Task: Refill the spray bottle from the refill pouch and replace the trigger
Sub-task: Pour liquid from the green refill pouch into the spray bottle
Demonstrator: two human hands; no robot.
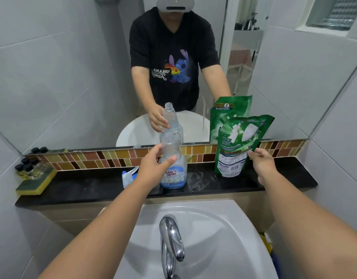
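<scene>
The spray bottle stands upright on the black bench behind the sink, its neck open with no trigger on it and its body clear, showing a blue and white label near the base. The left hand is at the bottle's shoulder — thumb across the front, fingers curled round the far side, so it grips the bottle. Just left of the bottle, partly hidden by that hand, the blue and white trigger lies on the bench. To the right, well apart from the bottle, the green refill pouch stands tilted with its bottom edge on the bench, and the right hand pinches its lower right edge between thumb and fingers. At the left end of the bench a yellow and green sponge carries a cluster of small dark-capped bottles. A chrome tap rises from the sink — and the mirror above the tiled strip repeats the bottle, the pouch and the person.
</scene>
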